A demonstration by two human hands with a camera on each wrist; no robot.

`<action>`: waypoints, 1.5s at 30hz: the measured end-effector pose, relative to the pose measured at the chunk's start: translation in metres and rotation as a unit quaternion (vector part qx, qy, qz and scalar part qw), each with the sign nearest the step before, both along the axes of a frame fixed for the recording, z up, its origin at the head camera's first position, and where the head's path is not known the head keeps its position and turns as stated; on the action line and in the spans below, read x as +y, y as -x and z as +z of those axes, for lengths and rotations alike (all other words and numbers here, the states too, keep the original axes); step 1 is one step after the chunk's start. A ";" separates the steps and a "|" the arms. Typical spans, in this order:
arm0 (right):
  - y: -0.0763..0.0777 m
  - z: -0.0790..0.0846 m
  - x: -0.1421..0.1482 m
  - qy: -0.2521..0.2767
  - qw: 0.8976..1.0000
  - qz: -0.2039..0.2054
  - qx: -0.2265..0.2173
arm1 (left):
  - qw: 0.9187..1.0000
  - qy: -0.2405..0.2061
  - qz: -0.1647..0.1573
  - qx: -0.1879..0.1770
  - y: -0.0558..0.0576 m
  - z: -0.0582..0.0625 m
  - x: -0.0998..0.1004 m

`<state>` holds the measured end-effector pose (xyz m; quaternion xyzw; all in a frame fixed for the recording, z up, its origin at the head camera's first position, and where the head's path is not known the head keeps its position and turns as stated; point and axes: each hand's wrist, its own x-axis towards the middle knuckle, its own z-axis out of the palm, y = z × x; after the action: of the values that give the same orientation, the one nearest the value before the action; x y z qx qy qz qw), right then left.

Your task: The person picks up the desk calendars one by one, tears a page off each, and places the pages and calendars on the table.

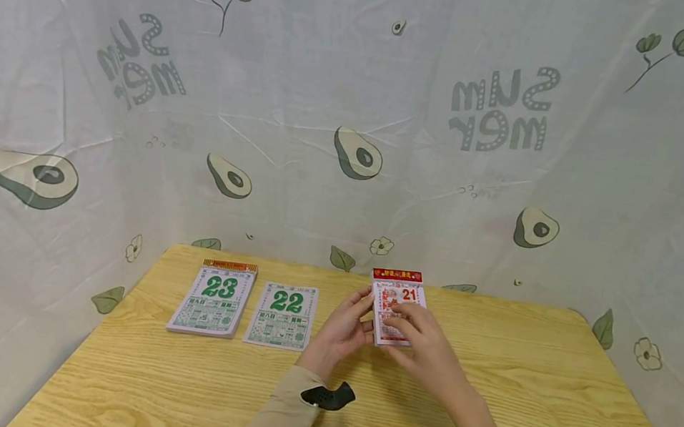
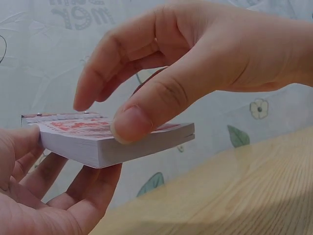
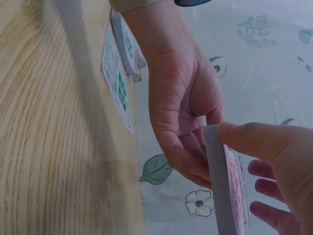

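Note:
Raised over the table is a thick tear-off calendar (image 1: 398,276) with a red header and a red 21 on its top page. My left hand (image 1: 336,332) grips it at its left side, fingers beneath and thumb along the edge, as the left wrist view shows. Over the page's lower part is my right hand (image 1: 430,355). Its thumb touches the pad's bottom edge in the left wrist view, while the other fingers bend loosely above the paper. In the right wrist view the pad (image 3: 220,181) appears edge-on between both hands.
On the wooden table (image 1: 523,410), left of my hands, lies a single green 22 sheet (image 1: 281,317). Beside it is another tear-off calendar (image 1: 212,303) showing a green 23. A pale avocado-print cloth (image 1: 306,93) hangs behind and along the sides.

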<state>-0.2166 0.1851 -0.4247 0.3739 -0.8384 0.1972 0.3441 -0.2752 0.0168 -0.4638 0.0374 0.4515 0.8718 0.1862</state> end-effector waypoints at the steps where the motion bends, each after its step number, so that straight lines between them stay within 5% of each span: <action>1: 0.000 -0.001 0.000 -0.002 1.000 0.001 0.001 | 1.000 -0.001 -0.001 -0.001 0.000 0.000 0.000; 45: -0.003 0.002 0.002 -0.001 1.000 -0.012 -0.018 | 1.000 -0.010 -0.008 0.001 -0.001 0.002 0.000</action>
<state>-0.2139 0.1872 -0.4231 0.3603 -0.8493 0.1990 0.3307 -0.2742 0.0164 -0.4618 0.0440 0.4427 0.8747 0.1926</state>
